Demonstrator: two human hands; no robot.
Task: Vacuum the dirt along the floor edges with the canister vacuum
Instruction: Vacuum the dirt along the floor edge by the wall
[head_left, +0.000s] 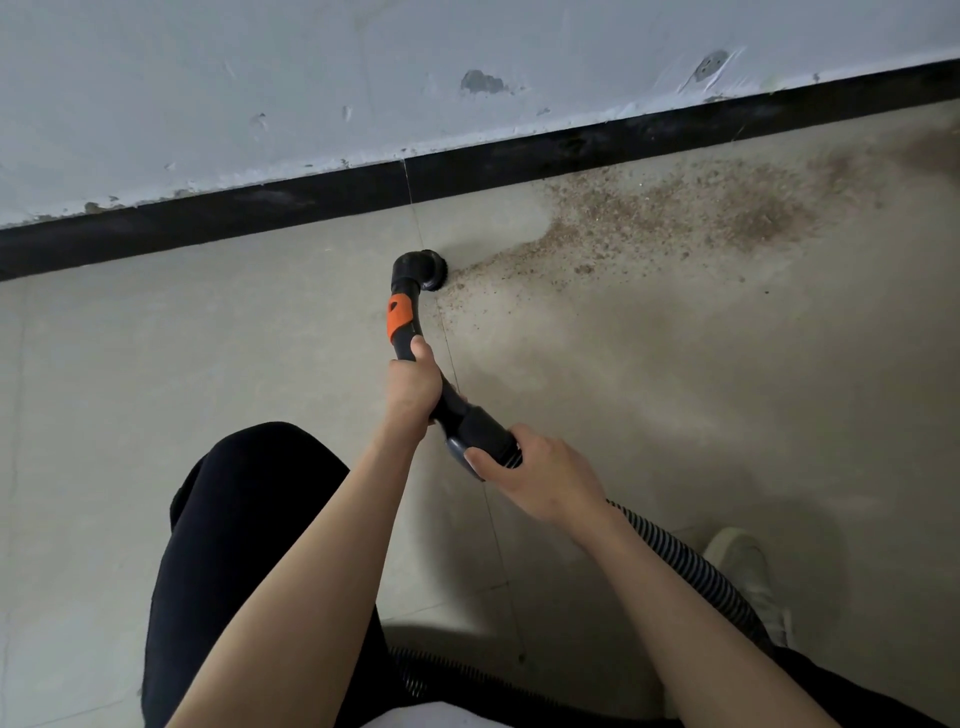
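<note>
Vacuum wand (402, 306) showing smooth black plastic, slightly glossy, with matt orange plastic band (399, 321). Round brush nozzle (427, 270) looking like black plastic. Hose (691, 561) appearing ribbed, flexible plastic. Floor tiles (156, 364) looking matt, smooth, beige. Dirt (649, 218) lying gritty, brown. Wall (260, 78) showing chipped, rough paint. Skirting (208, 223) looking dull black.

A: Which words, brands, numbers or signs can be read in this view?

B: None. The orange band (399, 321) on the vacuum wand (410, 332), just toward 12 o'clock from centre, carries a small dark mark too blurred to read as a letter or symbol.
</note>
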